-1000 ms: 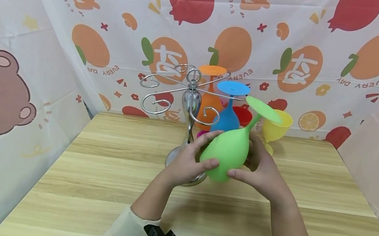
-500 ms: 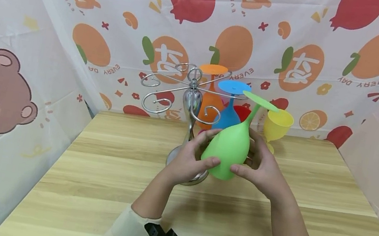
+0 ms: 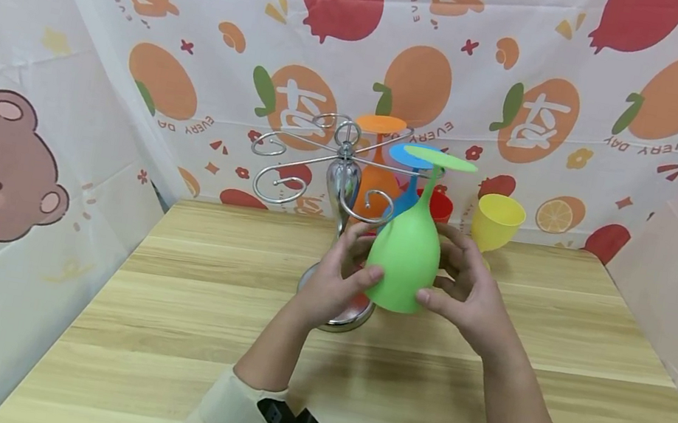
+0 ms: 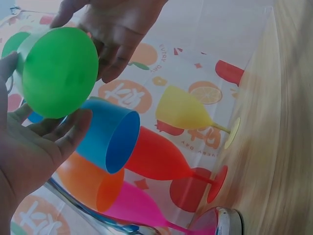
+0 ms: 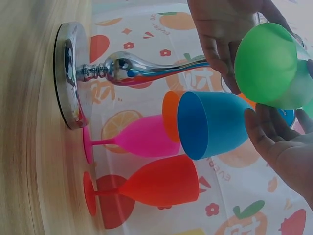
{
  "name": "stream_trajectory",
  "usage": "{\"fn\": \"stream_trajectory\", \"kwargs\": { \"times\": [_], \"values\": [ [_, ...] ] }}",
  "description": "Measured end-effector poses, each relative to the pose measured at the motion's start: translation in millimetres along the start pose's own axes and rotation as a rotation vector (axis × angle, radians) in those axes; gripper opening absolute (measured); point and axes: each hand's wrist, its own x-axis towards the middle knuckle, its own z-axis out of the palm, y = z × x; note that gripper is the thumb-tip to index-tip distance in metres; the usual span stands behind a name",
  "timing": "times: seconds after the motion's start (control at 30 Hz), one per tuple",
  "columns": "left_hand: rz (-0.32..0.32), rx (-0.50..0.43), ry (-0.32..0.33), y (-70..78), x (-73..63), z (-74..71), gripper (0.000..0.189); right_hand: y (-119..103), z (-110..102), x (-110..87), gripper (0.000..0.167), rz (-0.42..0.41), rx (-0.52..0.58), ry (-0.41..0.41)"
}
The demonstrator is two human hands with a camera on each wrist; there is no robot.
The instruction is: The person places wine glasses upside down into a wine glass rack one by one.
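Both hands hold a green plastic goblet (image 3: 404, 264) upside down, its foot on top and its bowl mouth facing down. My left hand (image 3: 335, 282) grips the bowl's left side, thumb toward me. From the right, my right hand (image 3: 469, 297) grips the same bowl with its thumb near the rim. The goblet's foot overlaps the blue goblet's in the head view. Right behind it, the blue goblet (image 5: 222, 125) and an orange goblet (image 3: 374, 180) hang upside down from the curled arms of a chrome goblet rack (image 3: 342, 180).
The rack's round base (image 3: 354, 325) stands on the wooden table (image 3: 192, 322). Upright behind it are a pink goblet (image 5: 149, 137), a red goblet (image 5: 164, 183) and a yellow goblet (image 3: 496, 221). A fruit-print cloth (image 3: 212, 3) hangs at the back. Several bare rack arms reach left.
The green goblet has turned from a rightward tilt to nearly vertical, its foot swinging left toward the rack and its bowl rising slightly. Both hands keep hold of it.
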Motion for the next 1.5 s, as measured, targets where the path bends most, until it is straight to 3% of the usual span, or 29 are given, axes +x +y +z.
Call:
{"fn": "stream_trajectory", "kwargs": {
  "times": [0.3,0.53,0.9,1.17,1.5],
  "values": [
    [0.06,-0.021,0.025,-1.6,1.3,-2.7,0.063,-1.5,4.1,-1.0,0.06,0.005,0.023,0.088],
    [0.081,-0.044,0.021,0.4,1.5,-3.2,0.067,-0.8,4.3,-1.2,0.045,-0.008,0.039,0.103],
    [0.082,-0.048,0.025,2.1,0.3,-5.6,0.072,-0.8,4.6,-1.2,0.048,-0.005,0.0,0.093],
    [0.069,-0.089,0.044,3.5,-0.4,-8.2,0.075,-0.4,4.5,-2.1,0.066,-0.021,0.03,0.004],
    [0.03,-0.097,0.066,2.6,0.0,-8.7,0.107,0.5,7.2,-1.6,0.068,-0.017,0.0,0.02]
  ]
}}
